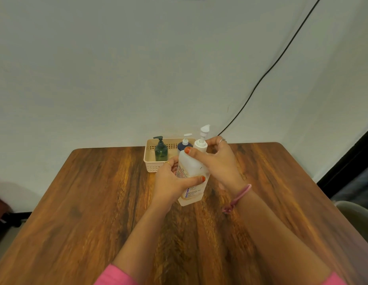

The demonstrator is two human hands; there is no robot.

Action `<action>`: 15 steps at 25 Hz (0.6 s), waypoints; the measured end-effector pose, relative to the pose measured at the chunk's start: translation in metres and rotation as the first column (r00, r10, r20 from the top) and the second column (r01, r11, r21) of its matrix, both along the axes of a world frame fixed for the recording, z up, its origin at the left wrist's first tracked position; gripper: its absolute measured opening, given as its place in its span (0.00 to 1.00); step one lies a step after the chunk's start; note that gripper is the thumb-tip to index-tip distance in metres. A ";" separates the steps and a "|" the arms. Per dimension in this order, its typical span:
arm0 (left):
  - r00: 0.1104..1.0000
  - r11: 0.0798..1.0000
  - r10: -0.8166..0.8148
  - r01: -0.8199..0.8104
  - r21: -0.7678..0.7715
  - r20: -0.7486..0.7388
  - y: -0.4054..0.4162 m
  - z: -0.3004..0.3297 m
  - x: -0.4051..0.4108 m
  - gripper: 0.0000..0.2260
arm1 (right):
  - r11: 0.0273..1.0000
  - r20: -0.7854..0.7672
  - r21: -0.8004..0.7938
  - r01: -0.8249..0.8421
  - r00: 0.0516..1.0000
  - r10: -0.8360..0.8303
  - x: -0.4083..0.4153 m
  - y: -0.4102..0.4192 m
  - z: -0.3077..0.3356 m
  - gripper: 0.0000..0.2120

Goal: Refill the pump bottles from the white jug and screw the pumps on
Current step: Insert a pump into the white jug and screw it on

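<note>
From my seat, the wooden table (pixel 96 202) fills the lower half of the view, its far edge against a white backdrop. At twelve o'clock on it sits the cream basket (pixel 150 167), holding a green pump bottle (pixel 161 152) on its nine o'clock side and a dark blue pump bottle (pixel 182 145) toward three o'clock, both with pumps fitted.

Just in front of the basket, toward six o'clock, I see the white jug (pixel 192 173) leaning back toward the person, its base apparently on the wood. My left hand (pixel 170 182) wraps the jug's body from nine o'clock, thumb across the label. My right hand (pixel 216 159) curls round the collar of the jug's pump (pixel 203 136) from three o'clock, thumb pressed on the shoulder.

I judge the pump is being unscrewed. The risks as I read them: the tilted jug could slip on the table if the left grip slackens while the right twists; liquid could spill over the neck once the pump lifts, given the lean; the dip tube may drip onto the wood; and a sweeping elbow could knock the basket, which stands very near.
</note>
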State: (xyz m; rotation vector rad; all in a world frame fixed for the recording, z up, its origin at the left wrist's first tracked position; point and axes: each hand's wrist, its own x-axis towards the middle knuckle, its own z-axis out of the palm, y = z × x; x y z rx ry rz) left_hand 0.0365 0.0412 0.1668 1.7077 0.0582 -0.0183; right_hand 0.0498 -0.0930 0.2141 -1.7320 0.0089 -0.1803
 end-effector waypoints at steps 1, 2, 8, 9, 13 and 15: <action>1.000 1.000 -0.001 0.001 0.004 -0.001 0.000 -0.001 0.000 0.33 | 1.000 -0.006 -0.012 0.028 1.000 -0.028 0.001 0.001 -0.003 0.23; 1.000 1.000 -0.005 0.005 0.003 -0.006 -0.001 -0.001 0.000 0.33 | 1.000 -0.025 -0.001 -0.004 1.000 0.004 0.002 -0.002 -0.003 0.24; 1.000 1.000 -0.015 0.015 -0.005 -0.007 -0.001 0.000 0.001 0.31 | 0.950 -0.017 0.114 -0.292 0.955 0.295 0.003 -0.023 0.002 0.18; 1.000 1.000 -0.010 0.010 0.006 -0.003 -0.002 0.000 0.000 0.31 | 0.975 -0.001 0.097 -0.199 0.980 0.200 0.003 -0.018 0.000 0.18; 1.000 1.000 0.003 -0.003 0.012 -0.014 -0.002 -0.003 0.000 0.34 | 0.995 -0.028 -0.042 -0.086 0.996 0.085 0.001 -0.008 -0.002 0.28; 0.999 1.000 0.005 -0.005 -0.020 -0.035 0.000 -0.004 0.002 0.36 | 0.965 -0.092 0.033 -0.262 0.960 0.264 0.003 -0.019 0.002 0.31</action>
